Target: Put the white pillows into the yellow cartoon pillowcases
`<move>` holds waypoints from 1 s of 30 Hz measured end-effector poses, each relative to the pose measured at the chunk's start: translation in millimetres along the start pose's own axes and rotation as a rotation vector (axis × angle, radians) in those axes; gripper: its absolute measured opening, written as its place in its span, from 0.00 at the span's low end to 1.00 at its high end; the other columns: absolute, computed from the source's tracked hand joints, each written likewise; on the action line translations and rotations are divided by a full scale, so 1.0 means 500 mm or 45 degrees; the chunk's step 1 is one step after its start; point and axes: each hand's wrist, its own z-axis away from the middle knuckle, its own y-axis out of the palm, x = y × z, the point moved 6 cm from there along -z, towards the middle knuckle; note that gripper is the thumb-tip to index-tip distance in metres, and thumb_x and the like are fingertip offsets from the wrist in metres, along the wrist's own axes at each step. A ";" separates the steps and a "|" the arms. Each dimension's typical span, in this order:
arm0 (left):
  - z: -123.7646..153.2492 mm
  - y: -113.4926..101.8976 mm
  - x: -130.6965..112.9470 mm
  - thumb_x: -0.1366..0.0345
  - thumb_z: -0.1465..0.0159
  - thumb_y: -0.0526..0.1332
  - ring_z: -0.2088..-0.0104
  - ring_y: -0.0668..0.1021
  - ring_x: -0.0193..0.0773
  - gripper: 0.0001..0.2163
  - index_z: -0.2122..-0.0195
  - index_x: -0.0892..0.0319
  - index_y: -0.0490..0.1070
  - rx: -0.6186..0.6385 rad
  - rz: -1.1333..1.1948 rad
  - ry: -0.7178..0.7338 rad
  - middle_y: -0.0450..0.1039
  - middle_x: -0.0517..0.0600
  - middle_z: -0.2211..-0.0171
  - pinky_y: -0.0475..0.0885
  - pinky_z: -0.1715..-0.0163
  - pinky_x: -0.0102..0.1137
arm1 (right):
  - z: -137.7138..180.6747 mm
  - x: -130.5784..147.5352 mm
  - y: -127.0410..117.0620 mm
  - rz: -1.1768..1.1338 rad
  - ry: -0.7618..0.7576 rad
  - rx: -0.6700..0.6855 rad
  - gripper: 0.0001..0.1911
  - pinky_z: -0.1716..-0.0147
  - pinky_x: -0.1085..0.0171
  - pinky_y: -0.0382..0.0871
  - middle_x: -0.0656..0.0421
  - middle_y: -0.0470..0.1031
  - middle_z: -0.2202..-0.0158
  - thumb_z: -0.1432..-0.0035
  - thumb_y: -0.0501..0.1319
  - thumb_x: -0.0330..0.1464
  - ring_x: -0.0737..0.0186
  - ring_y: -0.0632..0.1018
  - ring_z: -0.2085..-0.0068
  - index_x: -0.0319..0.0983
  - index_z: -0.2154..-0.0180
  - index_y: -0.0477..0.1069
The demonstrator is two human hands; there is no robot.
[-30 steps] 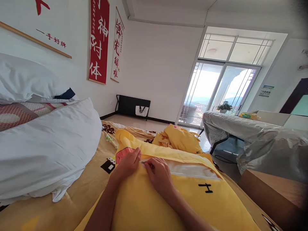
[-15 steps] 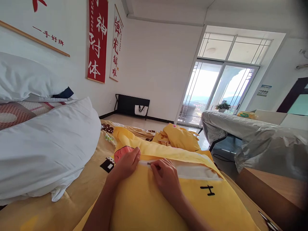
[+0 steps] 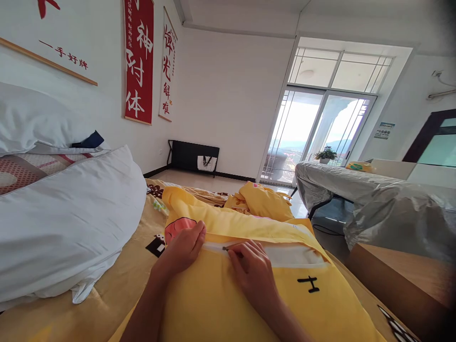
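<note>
A pillow in a yellow cartoon-print pillowcase lies in front of me on the bed. Its zipper opening runs across the top, with white pillow showing through the gap on the right. My left hand presses down on the case at the left end of the zipper, fingers curled on the fabric. My right hand pinches the small zipper pull just right of the left hand.
A large white pillow lies on the left, with more bedding behind it. A crumpled yellow cloth sits beyond the pillowcase. A silver-covered table stands on the right, a wooden edge near it. A glass balcony door is ahead.
My right hand has drawn the zipper pull a little to the right, and the closed part of the zipper has grown. The left hand stays at the zipper's left end.
</note>
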 end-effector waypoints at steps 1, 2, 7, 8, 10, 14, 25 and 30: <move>0.000 0.000 0.002 0.56 0.32 0.40 0.74 0.66 0.38 0.12 0.71 0.54 0.50 -0.001 -0.002 -0.008 0.60 0.45 0.76 0.57 0.70 0.33 | 0.001 -0.003 -0.001 0.004 0.001 -0.005 0.10 0.66 0.64 0.60 0.61 0.73 0.74 0.40 0.55 0.30 0.64 0.71 0.70 0.40 0.73 0.68; -0.001 0.001 0.005 0.56 0.32 0.40 0.73 0.66 0.37 0.12 0.71 0.54 0.50 -0.003 -0.001 -0.016 0.60 0.44 0.76 0.57 0.70 0.33 | 0.002 -0.007 -0.002 0.010 0.002 -0.008 0.10 0.66 0.64 0.60 0.60 0.74 0.74 0.40 0.55 0.30 0.64 0.71 0.69 0.40 0.73 0.68; -0.004 0.002 0.013 0.56 0.32 0.40 0.75 0.64 0.36 0.13 0.72 0.54 0.49 -0.005 0.049 -0.024 0.58 0.43 0.77 0.57 0.71 0.33 | 0.008 -0.020 -0.010 0.037 -0.047 -0.076 0.09 0.66 0.63 0.61 0.60 0.73 0.74 0.40 0.56 0.29 0.62 0.70 0.68 0.40 0.73 0.68; -0.004 0.002 0.012 0.56 0.32 0.40 0.75 0.64 0.36 0.13 0.72 0.54 0.49 -0.004 0.054 -0.018 0.57 0.42 0.77 0.57 0.71 0.33 | 0.009 -0.022 -0.011 0.036 -0.056 -0.087 0.09 0.66 0.63 0.62 0.60 0.73 0.75 0.40 0.56 0.29 0.62 0.70 0.68 0.40 0.73 0.68; -0.002 0.000 0.010 0.56 0.32 0.40 0.75 0.64 0.36 0.13 0.72 0.54 0.49 -0.008 0.048 -0.003 0.57 0.42 0.77 0.57 0.71 0.33 | 0.012 -0.027 -0.013 0.021 -0.047 -0.091 0.09 0.66 0.64 0.62 0.60 0.73 0.74 0.40 0.56 0.29 0.62 0.70 0.68 0.40 0.73 0.68; -0.002 -0.004 0.009 0.57 0.32 0.40 0.74 0.65 0.36 0.13 0.72 0.54 0.50 -0.019 0.024 0.002 0.59 0.43 0.76 0.58 0.71 0.32 | 0.018 -0.039 -0.019 -0.013 -0.008 -0.088 0.09 0.67 0.65 0.63 0.60 0.73 0.73 0.40 0.56 0.29 0.62 0.72 0.68 0.40 0.73 0.67; -0.006 0.004 -0.010 0.65 0.32 0.42 0.73 0.72 0.39 0.12 0.70 0.57 0.61 -0.051 -0.466 -0.059 0.69 0.49 0.74 0.63 0.73 0.33 | 0.028 -0.066 -0.003 -0.028 0.156 -0.004 0.10 0.75 0.68 0.61 0.61 0.73 0.76 0.39 0.54 0.32 0.65 0.72 0.74 0.40 0.73 0.66; 0.020 0.036 -0.097 0.72 0.35 0.45 0.59 0.73 0.43 0.12 0.55 0.62 0.65 -0.395 -0.583 0.219 0.72 0.54 0.61 0.67 0.59 0.38 | 0.030 -0.044 -0.005 -0.017 0.067 -0.055 0.10 0.74 0.69 0.62 0.61 0.72 0.76 0.39 0.54 0.30 0.65 0.72 0.74 0.40 0.74 0.66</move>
